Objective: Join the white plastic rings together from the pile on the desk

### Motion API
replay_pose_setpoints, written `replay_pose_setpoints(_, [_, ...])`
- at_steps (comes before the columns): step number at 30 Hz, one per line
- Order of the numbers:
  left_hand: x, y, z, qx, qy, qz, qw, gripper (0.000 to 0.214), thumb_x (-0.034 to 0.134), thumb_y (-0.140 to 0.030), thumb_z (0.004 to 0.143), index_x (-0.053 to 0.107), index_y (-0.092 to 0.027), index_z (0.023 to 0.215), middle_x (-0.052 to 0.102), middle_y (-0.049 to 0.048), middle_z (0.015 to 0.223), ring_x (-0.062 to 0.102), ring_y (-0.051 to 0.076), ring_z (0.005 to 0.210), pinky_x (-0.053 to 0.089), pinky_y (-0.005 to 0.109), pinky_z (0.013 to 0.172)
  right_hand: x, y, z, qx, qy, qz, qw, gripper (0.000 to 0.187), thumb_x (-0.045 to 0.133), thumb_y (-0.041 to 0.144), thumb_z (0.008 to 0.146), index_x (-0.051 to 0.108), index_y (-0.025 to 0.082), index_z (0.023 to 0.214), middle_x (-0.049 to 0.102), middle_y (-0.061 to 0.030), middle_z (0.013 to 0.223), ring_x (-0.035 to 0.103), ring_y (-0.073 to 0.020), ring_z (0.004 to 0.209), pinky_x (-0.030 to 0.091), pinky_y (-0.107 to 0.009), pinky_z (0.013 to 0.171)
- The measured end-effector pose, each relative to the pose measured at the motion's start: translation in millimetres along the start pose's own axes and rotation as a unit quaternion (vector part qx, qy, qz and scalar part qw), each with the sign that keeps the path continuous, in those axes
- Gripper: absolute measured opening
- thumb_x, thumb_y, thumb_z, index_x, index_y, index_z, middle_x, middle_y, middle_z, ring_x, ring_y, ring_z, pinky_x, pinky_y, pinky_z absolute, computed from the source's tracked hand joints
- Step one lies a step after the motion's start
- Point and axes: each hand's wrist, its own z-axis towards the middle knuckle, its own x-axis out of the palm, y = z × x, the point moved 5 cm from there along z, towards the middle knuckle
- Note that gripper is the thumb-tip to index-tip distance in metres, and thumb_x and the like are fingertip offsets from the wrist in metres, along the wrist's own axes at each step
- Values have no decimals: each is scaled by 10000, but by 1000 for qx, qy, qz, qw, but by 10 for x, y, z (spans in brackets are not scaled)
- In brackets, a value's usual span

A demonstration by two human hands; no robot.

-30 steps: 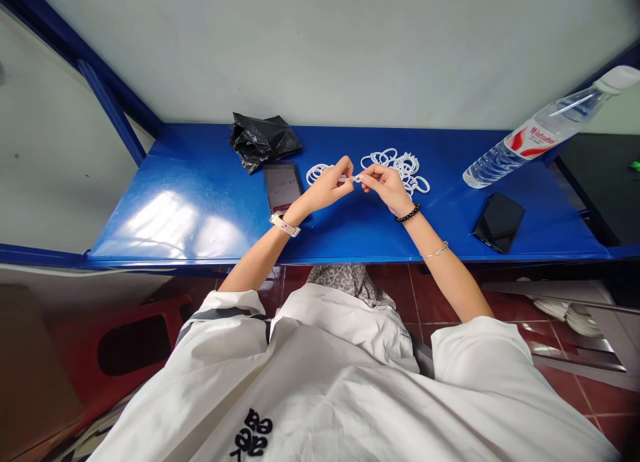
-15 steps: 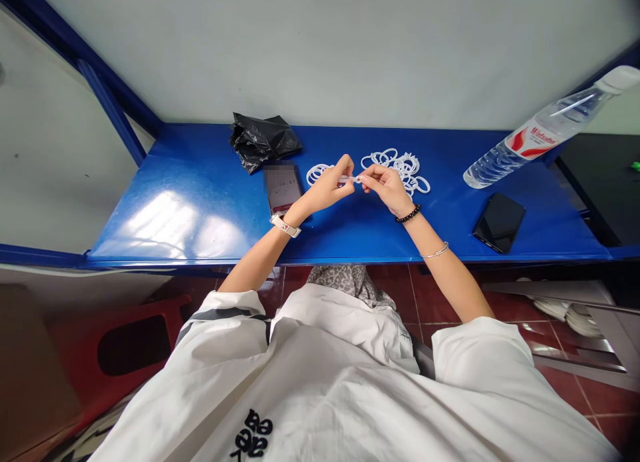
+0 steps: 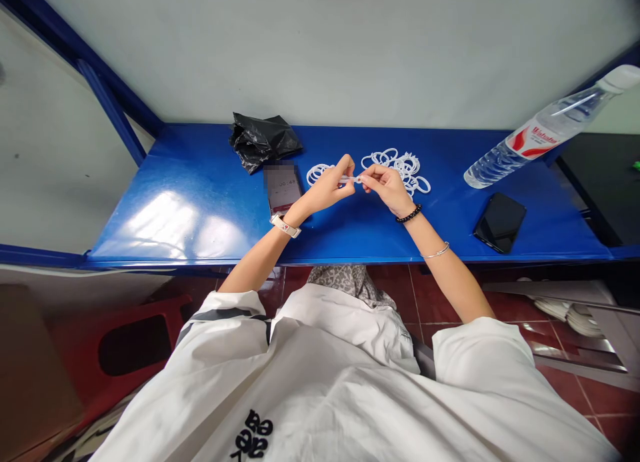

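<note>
My left hand (image 3: 327, 187) and my right hand (image 3: 386, 185) meet over the middle of the blue table (image 3: 200, 209). Both pinch the same small white plastic ring piece (image 3: 353, 179) between thumb and fingertips. A heap of white plastic rings (image 3: 403, 165) lies just behind my right hand. A smaller group of white rings (image 3: 317, 173) lies behind my left hand. The piece itself is mostly hidden by my fingers.
A phone with a lit screen (image 3: 283, 187) lies left of my left wrist. A crumpled black plastic bag (image 3: 263, 141) sits behind it. A dark phone (image 3: 499, 222) lies at the right, with a water bottle (image 3: 543, 139) on its side beyond. A red stool (image 3: 135, 342) stands below the table.
</note>
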Motion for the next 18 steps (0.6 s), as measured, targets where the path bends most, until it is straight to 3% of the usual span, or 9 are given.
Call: replay_pose_setpoints(18, [-28,-25,16,-43,7,11,999,179,507,-132,848,354,-227,836,453,-53,733,354,75,590,338,225,591,15,-18,-4,-1,2,27,1000,503,786,706,747,683,217,796,619,6,698,565,-129,649,531,-271,627])
